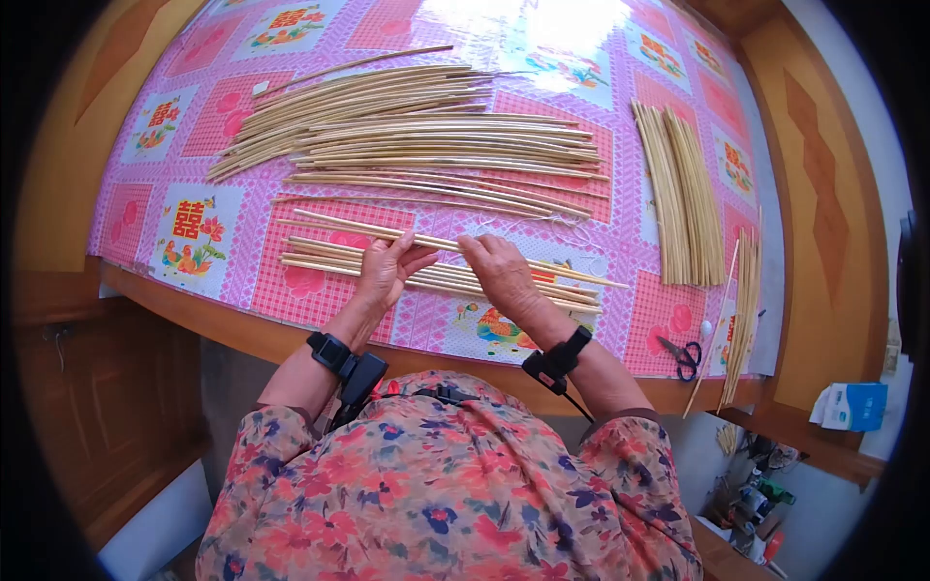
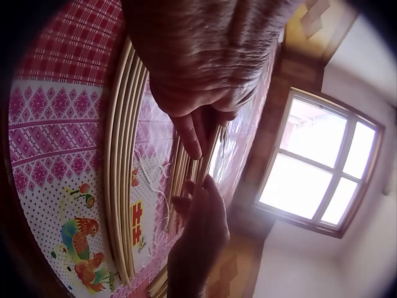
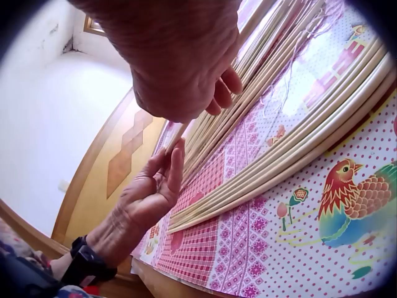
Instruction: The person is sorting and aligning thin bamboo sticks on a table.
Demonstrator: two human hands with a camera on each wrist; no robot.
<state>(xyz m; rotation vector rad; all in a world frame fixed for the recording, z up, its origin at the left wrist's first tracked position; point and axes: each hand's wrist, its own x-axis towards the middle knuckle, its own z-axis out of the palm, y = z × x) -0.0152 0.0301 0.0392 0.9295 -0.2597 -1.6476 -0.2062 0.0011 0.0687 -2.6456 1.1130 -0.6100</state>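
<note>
Both hands hold a pair of thin pale stalks crosswise over the table. My left hand pinches them between thumb and fingers, palm turned up. Over the same stalks my right hand curls from above, back of the hand showing. In the right wrist view the left hand has its thumb and fingertips on a stalk, while the right fingers partly hide it. Just below the hands lies a small row of stalks, side by side on the patterned tablecloth.
Larger piles of stalks spread beyond the hands, with white string beside them. To the right lie an upright bundle, a narrower bundle and dark-handled scissors. The table's wooden edge runs close to the body.
</note>
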